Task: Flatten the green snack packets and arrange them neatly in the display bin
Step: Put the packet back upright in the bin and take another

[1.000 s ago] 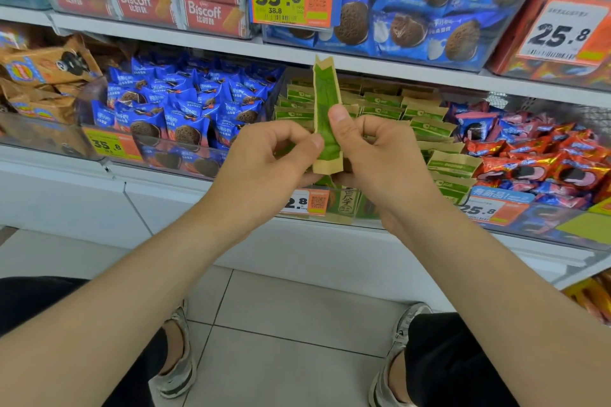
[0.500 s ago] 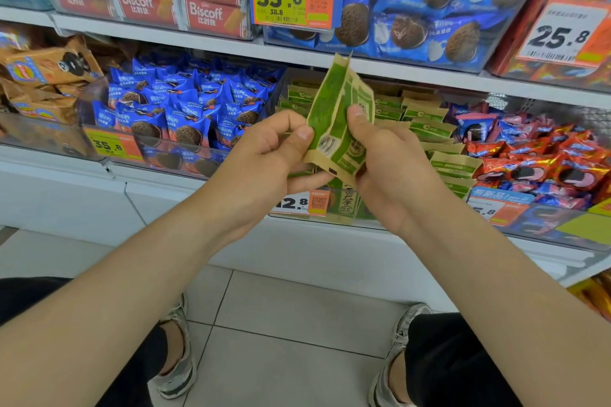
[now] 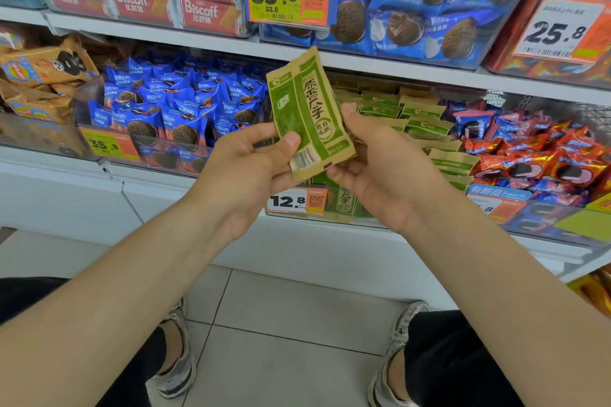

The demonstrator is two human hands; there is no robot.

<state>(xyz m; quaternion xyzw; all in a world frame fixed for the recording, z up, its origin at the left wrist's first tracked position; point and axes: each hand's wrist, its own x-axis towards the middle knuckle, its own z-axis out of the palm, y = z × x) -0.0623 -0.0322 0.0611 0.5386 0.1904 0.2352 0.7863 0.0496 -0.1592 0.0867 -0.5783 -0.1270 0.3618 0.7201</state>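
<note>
A green and tan snack packet (image 3: 305, 109) stands upright in front of the shelf, its printed face turned toward me. My left hand (image 3: 251, 168) pinches its lower left corner, thumb on the barcode. My right hand (image 3: 380, 162) holds its right edge and lower right corner with curled fingers. Behind them, the clear display bin (image 3: 370, 220) holds several more green packets (image 3: 420, 122) lying in overlapping rows; my hands hide its left part.
Left of the bin is a bin of blue cookie packs (image 3: 172, 109); right of it, red and blue packs (image 3: 535, 155). A shelf edge (image 3: 396, 68) runs just above the held packet. A 12.8 price tag (image 3: 297, 201) hangs on the bin front. Tiled floor below.
The packet was edge-on to me a second ago; it has been turned so its flat printed face shows. My hands have spread apart to its two lower corners.
</note>
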